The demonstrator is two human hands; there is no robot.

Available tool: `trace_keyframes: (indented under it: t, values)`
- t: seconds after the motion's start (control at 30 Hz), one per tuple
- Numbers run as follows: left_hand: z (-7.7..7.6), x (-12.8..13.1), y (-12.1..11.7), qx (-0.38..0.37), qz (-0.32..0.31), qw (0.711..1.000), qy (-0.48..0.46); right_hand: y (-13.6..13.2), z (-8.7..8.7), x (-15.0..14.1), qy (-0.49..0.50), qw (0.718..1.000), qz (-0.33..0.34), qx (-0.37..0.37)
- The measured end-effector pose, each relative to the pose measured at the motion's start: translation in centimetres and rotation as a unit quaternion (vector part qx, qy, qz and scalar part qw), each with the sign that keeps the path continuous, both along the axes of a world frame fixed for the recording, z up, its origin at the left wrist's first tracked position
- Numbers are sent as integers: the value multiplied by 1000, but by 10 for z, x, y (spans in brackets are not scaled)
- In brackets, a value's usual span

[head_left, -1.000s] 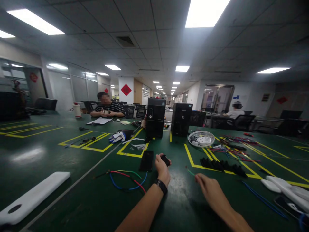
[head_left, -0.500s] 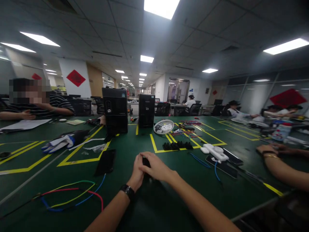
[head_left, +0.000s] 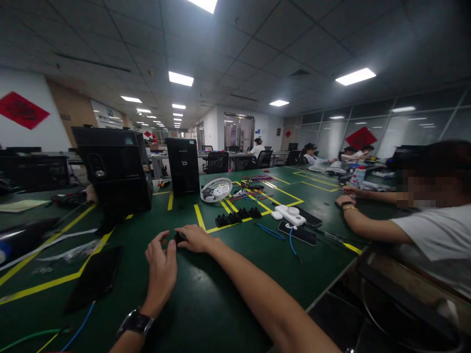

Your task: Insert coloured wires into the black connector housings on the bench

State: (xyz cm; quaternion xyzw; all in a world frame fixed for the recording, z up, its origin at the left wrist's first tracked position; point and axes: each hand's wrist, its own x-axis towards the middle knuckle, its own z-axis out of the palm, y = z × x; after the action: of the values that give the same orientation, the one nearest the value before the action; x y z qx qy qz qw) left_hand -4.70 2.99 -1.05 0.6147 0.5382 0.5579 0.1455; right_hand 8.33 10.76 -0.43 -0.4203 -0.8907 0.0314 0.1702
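Note:
My right hand (head_left: 196, 239) rests low over the green table (head_left: 217, 299), its fingers closed on a small black part (head_left: 179, 238). Most of that part is covered by the fingers, so its exact kind does not show. My left hand (head_left: 162, 267), with a dark watch on the wrist, stands just left of it. Its fingers are parted and hold nothing. Beyond my right hand, several black pieces (head_left: 237, 216) stand in a row by a yellow tape line. A dark phone-like slab (head_left: 96, 274) lies left of my left hand.
Two black computer towers (head_left: 114, 171) (head_left: 183, 166) stand at the back left. A white basket (head_left: 216, 190) sits beside bundled wires (head_left: 253, 189). A white power strip (head_left: 292, 214) and phones (head_left: 298, 232) lie to the right. A co-worker's arm (head_left: 368, 230) rests at the right edge.
My view has turned right, so the table things shift left. My hands, together before, have parted; the left has opened away from the black part, which stays in my right.

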Motion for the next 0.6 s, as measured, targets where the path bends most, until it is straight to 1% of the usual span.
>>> trace_keyframes:
  t: [0.07, 0.1, 0.2, 0.23, 0.27, 0.3, 0.37, 0.47, 0.53, 0.6]
  values:
    - [-2, 3, -2, 9, -29, 1000, 6, 8, 1, -3, 1, 1000, -12, 13]
    - [-2, 4, -3, 12, -38, 999, 1, 8, 3, 0, 7, 999, -37, 28]
    - [1, 9, -6, 11, -55, 997, -49, 0, 12, 26, 35, 982, -176, 59]
    - [2, 11, -7, 8, -65, 995, -79, -5, 15, 38, 41, 974, -214, 56]
    - [4, 13, -9, 5, -77, 991, -111, -10, 17, 48, 42, 970, -236, 48]
    - [6, 15, -10, 0, -93, 986, -142, -14, 18, 58, 41, 968, -244, 40]
    - [8, 18, -13, -10, -126, 975, -184, -22, 18, 71, 35, 971, -233, 35]
    - [8, 20, -15, -25, -154, 970, -184, -33, 15, 76, 26, 976, -214, 36]
    - [7, 19, -15, -44, -149, 971, -180, -44, 15, 74, 18, 979, -199, 35]
    - [5, 20, -15, -80, -131, 965, -213, -58, 17, 71, 41, 983, -176, 35]
